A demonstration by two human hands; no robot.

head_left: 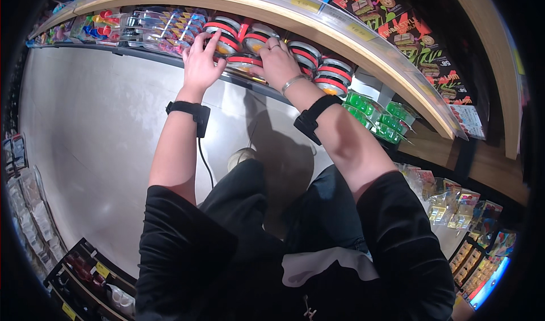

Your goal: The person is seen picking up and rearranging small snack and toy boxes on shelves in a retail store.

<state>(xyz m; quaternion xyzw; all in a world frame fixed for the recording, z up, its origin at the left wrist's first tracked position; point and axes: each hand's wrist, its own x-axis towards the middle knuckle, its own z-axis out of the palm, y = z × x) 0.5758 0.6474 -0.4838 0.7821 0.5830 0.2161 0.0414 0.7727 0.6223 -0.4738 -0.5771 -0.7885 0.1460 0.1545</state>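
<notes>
A: Tubs (258,40), round, clear, with red bands and pale lids, stand in rows on a store shelf (170,60) under a curved wooden ledge (363,43). Where are the hands?

B: Both reach up among the tubs. The left hand (200,65) rests its spread fingers on the tubs at the left end of the row; nothing is gripped. The right hand (276,63) lies palm-down over a tub in the front row, fingers curled across its lid; whether it is clamped on the tub cannot be told.

A: And around them?

B: Clear packs (164,28) of coloured items lie left of the tubs, green cups (374,114) to the right. Each wrist carries a black band (190,111).
</notes>
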